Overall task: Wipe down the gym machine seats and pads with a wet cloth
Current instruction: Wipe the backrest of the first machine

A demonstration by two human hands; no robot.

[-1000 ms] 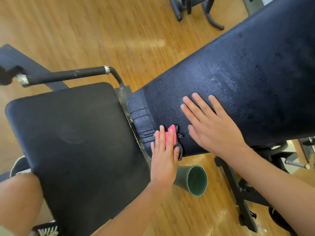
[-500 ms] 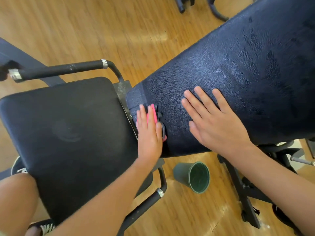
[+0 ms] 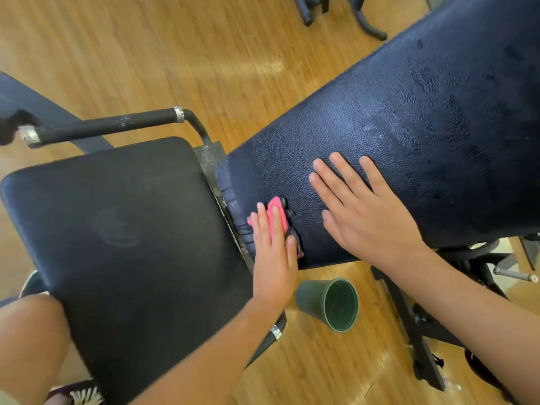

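A long dark back pad (image 3: 394, 135) slopes up to the right, its surface wet and streaked. A square black seat pad (image 3: 122, 229) lies lower left. My left hand (image 3: 273, 252) presses a pink and black cloth (image 3: 279, 217) flat against the cracked lower end of the back pad, beside the gap between the two pads. My right hand (image 3: 365, 211) lies flat, fingers spread, on the back pad just right of the cloth and holds nothing.
A dark green cup (image 3: 330, 305) stands on the wooden floor under the back pad. Black handle bars (image 3: 117, 125) flank the seat. The machine's frame (image 3: 420, 340) runs lower right. My knee (image 3: 29, 340) is at the lower left.
My left hand slid the cloth along the lower end of the back pad, first up and left, then back down a little. My right hand stayed flat on the pad.
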